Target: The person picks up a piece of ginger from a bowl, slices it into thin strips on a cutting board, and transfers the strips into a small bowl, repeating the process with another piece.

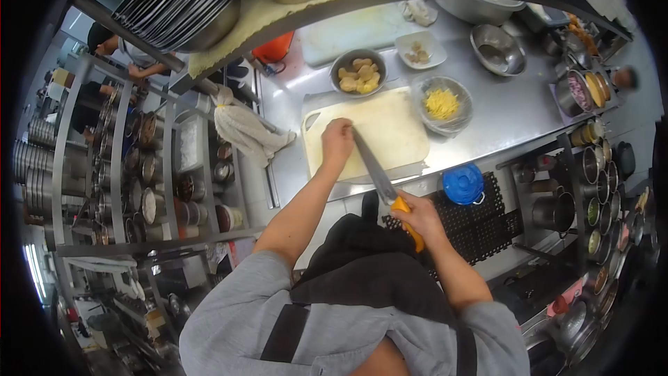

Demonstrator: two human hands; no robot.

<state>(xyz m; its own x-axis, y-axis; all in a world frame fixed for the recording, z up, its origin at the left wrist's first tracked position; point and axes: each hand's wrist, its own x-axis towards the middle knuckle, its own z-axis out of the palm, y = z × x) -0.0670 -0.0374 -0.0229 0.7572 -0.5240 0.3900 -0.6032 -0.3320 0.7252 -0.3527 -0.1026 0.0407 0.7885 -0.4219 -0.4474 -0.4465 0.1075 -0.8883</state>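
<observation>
My right hand [419,214] is wrapped round the yellow handle of a long knife [376,170], whose blade slants up and left over a white cutting board [396,129]. My left hand [337,141] is over the board's left part, its fingers drawn together close to the blade's tip; whatever they hold, if anything, is hidden. Behind the board stands a metal bowl of yellow-brown potato-like pieces [360,75]. To the right, a plastic-lined bowl [459,125] holds thin yellow strips [441,104].
A square white dish [420,50] with small brown pieces and a steel bowl [497,50] stand further back. Above is a shelf with stacked pans [184,7]. A cloth [243,125] hangs at left. A blue lidded container [463,184] sits below the table's front edge.
</observation>
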